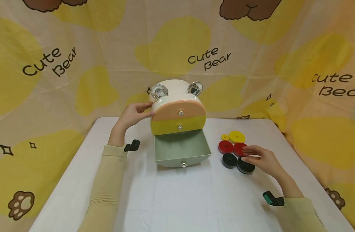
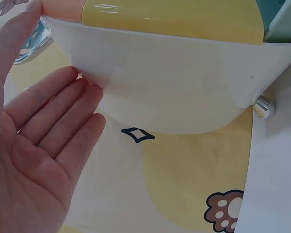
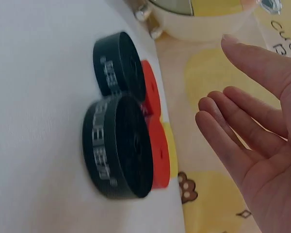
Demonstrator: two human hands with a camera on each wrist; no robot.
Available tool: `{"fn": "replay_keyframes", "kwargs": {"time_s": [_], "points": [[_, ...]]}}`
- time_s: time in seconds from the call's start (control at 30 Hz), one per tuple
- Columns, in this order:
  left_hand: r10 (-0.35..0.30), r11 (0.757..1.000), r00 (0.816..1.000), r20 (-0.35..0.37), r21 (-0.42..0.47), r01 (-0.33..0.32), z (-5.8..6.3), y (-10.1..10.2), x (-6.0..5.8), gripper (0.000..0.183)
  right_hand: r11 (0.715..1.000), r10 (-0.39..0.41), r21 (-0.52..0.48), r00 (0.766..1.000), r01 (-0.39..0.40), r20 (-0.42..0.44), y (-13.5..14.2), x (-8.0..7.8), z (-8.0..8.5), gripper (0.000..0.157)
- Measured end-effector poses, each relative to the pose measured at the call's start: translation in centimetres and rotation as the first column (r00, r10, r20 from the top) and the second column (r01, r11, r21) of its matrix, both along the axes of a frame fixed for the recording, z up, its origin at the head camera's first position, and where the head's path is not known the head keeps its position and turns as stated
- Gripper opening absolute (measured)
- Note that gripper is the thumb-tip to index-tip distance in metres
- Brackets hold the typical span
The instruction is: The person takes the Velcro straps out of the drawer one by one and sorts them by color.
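A small drawer cabinet (image 1: 171,93) with a white body and two silver ears stands on the table, its pale green bottom drawer (image 1: 169,162) pulled out with nothing in it. The peach and yellow drawers above are closed. My left hand (image 1: 131,114) rests with straight fingers and thumb at the cabinet's left side. On the right, my right hand (image 1: 263,161) hovers with relaxed fingers over a large black tape roll (image 3: 133,145) and a red roll (image 1: 239,149), holding nothing. Beside them lie a smaller black roll (image 1: 229,160), another red roll (image 1: 225,147) and two yellow rolls (image 1: 237,136).
A white cloth covers the table (image 1: 177,199). Behind and at both sides hangs a yellow patterned curtain (image 1: 171,42) with "Cute Bear" lettering. Black wrist mounts (image 1: 132,145) sit on both sleeves.
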State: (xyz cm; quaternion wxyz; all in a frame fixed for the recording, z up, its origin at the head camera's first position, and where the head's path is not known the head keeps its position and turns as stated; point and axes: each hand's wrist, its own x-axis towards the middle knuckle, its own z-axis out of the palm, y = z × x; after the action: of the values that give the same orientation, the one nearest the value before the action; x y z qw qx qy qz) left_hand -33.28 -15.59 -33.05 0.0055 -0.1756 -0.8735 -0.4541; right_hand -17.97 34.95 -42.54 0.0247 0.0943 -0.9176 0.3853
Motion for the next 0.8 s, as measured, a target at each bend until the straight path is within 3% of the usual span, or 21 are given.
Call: {"fn": "replay_keyframes", "kwargs": {"time_s": [0.37, 0.67, 0.8], "points": [[0.002, 1.0, 1.0, -0.008, 0.004, -0.002, 0.0, 0.0, 0.1, 0.064, 0.997, 0.065, -0.037, 0.995, -0.068, -0.074, -4.5, 0.0, 0.7, 0.043], [0.004, 1.0, 1.0, 0.0, 0.006, -0.004, 0.0, 0.0, -0.1, 0.065, 0.971, 0.172, -0.155, 0.983, -0.18, -0.069, -8.3, 0.1, 0.5, 0.038], [0.007, 1.0, 1.0, 0.001, 0.004, -0.007, -0.1, 0.0, -0.1, 0.065, 0.966, 0.197, -0.158, 0.979, -0.204, -0.06, -9.9, 0.2, 0.4, 0.036]]}}
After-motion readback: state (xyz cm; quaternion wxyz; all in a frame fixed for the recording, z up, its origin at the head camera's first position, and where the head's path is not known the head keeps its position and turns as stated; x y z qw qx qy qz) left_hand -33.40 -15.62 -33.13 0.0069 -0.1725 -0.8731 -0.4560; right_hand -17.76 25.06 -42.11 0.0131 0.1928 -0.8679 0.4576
